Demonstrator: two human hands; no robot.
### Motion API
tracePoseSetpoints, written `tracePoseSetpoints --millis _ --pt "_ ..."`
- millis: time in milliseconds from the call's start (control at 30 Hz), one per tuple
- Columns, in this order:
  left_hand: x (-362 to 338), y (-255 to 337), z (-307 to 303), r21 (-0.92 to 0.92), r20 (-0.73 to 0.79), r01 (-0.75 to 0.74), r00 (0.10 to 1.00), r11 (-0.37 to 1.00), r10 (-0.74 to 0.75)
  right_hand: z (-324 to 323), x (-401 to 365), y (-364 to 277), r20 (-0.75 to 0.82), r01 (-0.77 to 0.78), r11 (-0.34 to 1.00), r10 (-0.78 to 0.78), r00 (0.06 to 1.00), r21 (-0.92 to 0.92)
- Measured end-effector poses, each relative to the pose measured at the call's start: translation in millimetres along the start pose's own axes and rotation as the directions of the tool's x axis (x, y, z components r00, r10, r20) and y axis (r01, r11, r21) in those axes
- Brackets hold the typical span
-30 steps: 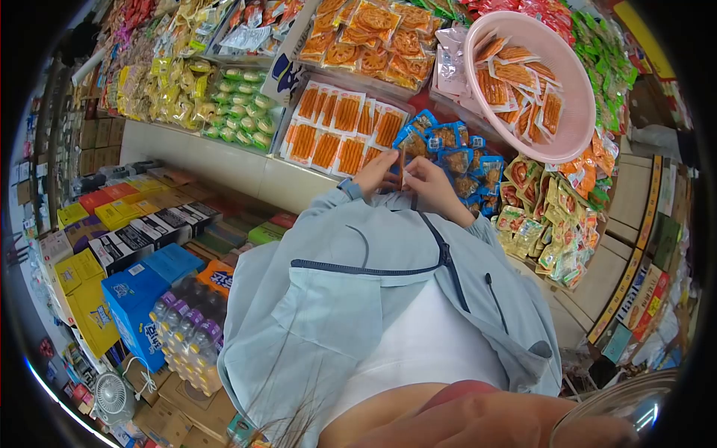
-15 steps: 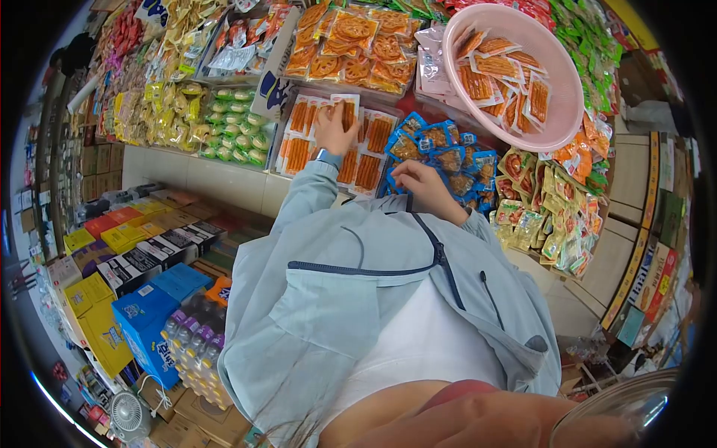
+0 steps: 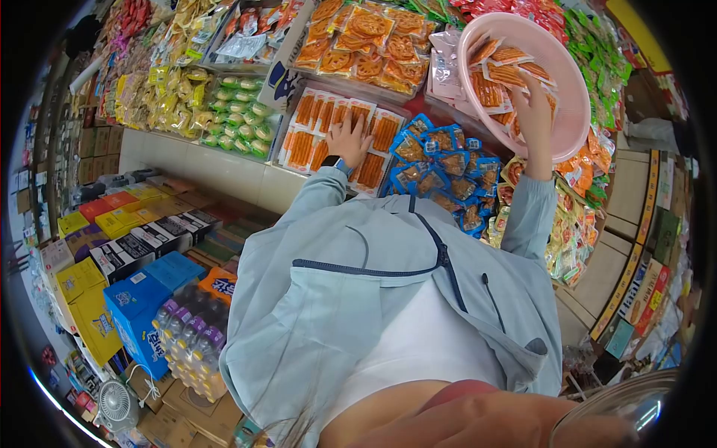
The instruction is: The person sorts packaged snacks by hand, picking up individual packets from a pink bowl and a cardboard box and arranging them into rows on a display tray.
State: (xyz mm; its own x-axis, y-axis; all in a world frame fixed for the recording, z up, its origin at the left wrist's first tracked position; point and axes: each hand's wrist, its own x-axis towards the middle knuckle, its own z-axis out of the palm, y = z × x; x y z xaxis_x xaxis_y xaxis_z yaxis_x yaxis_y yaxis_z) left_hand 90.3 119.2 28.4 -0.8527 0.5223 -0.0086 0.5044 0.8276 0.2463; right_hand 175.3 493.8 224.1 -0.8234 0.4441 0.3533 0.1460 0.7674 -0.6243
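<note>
My left hand (image 3: 349, 142) lies with its fingers spread over flat packets of orange-brown snack strips (image 3: 301, 148), which stand in rows in a display bin. A dark watch sits on that wrist. My right hand (image 3: 533, 116) reaches over the near rim into a pink plastic basin (image 3: 575, 101). Its fingers point down, apart, at loose packets of the same snack strips (image 3: 487, 91) in the basin. The fingertips are partly hard to make out against the packets, and I see no packet lifted.
Blue snack packets (image 3: 453, 164) lie right of the bin. Lotus-root slice packets (image 3: 366, 45) fill the bin behind, with green-and-white packets (image 3: 239, 119) to the left. Cartons such as a blue box (image 3: 138, 306) and shrink-wrapped bottles (image 3: 190, 336) are stacked at lower left.
My right hand has gone from above the blue packets, up and right, into the pink basin. My left hand has moved slightly down and right, and its fingers have spread flat on the packets.
</note>
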Motion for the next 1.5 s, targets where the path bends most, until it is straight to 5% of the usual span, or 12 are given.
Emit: tracePoseSetpoints --millis 67,167,700,800,900,1033,1100,1133,1200,1300,1433,1500 --pt "-0.6 -2.0 0.1 -0.01 0.016 -0.004 1.0 1.0 0.005 21.0 7.9 31.8 0.03 0.162 0.818 -0.175 0.984 -0.552" --pt "-4.8 -6.7 7.6 -0.007 -0.023 -0.039 0.999 0.999 0.039 50.7 1.0 59.3 0.13 0.114 0.658 -0.025 0.991 -0.744" --pt "-34.4 28.9 -3.8 -0.099 -0.116 -0.046 0.993 0.994 0.035 19.8 -1.2 5.3 0.067 -0.087 0.8 0.156 0.985 -0.594" --pt "-46.2 36.0 -11.8 -0.253 -0.084 -0.136 0.989 0.958 0.118 9.0 5.6 22.9 0.036 -0.017 0.926 0.033 0.999 -0.377" --pt "-45.3 40.2 -31.1 -0.349 -0.114 -0.156 0.986 0.924 0.123 -9.7 0.7 -6.5 -0.089 -0.277 0.953 0.268 0.959 -0.121" --pt "-37.6 37.0 -33.1 -0.942 0.194 0.155 0.975 0.298 0.107 -3.8 -39.3 -79.5 -0.108 -0.215 0.901 0.274 0.956 0.377" --pt "-32.6 36.3 -56.2 -0.839 0.442 0.504 0.852 -0.205 0.281 17.3 -76.9 -98.9 0.039 -0.073 0.947 0.064 0.997 0.313" --pt "-31.1 34.8 -70.6 -0.741 0.438 0.577 0.803 -0.345 0.404 27.6 -81.1 -116.4 0.183 0.044 0.816 -0.181 0.966 0.576" --pt "-36.8 35.4 -91.9 -0.446 0.343 0.707 0.702 -0.549 0.624 63.2 -111.8 -118.5 0.249 0.313 0.872 -0.421 0.872 0.377" --pt "-45.5 34.1 -82.4 -0.702 0.485 0.627 0.768 -0.337 0.418 85.9 -143.9 -113.6 0.415 0.425 0.795 -0.595 0.689 0.434" --pt "-52.6 -16.1 -47.5 -0.826 0.501 0.515 0.857 -0.23 0.121 86.2 -152.2 -100.7 0.41 0.317 0.864 -0.472 0.78 0.392" --pt "-54.5 -51.0 -28.7 -0.907 0.404 0.42 0.861 -0.018 -0.307 83.6 -150.8 -89.1 0.395 0.267 0.891 -0.409 0.822 0.367"
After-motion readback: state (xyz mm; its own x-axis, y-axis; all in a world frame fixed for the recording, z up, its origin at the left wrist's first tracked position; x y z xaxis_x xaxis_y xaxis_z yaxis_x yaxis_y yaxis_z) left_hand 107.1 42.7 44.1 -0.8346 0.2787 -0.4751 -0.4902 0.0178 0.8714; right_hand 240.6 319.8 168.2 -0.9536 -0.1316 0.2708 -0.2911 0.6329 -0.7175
